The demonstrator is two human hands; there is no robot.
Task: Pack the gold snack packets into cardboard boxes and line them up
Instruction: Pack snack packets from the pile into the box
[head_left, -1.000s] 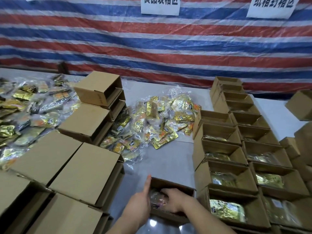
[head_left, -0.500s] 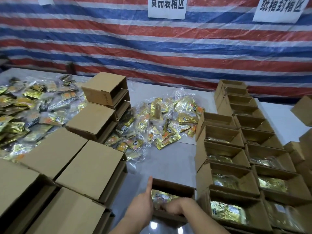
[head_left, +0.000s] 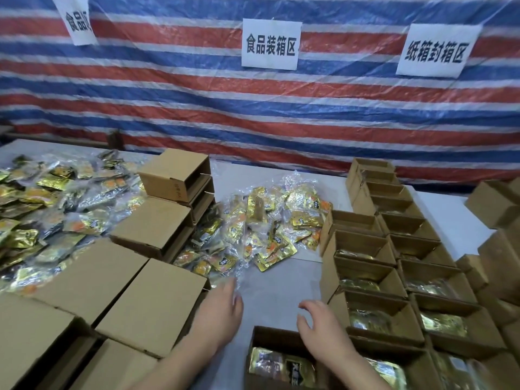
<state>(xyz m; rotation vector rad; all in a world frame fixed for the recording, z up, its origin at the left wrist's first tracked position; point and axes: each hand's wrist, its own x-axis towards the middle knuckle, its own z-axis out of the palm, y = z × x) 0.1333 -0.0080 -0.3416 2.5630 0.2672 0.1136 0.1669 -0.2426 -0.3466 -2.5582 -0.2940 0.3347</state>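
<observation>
A person's two bare hands hover over a grey table [head_left: 281, 280]. The left hand [head_left: 222, 311] is empty, fingers loosely spread, reaching toward a central heap of gold snack packets [head_left: 264, 229]. The right hand [head_left: 320, 325] is also empty, fingers relaxed and slightly bent, above the far rim of an open cardboard box [head_left: 270, 337] at the near edge. Inside it lies a gold packet [head_left: 281, 367], flat, its long axis running left to right. To the right, filled open boxes [head_left: 377, 277] stand in two rows running away from the viewer.
</observation>
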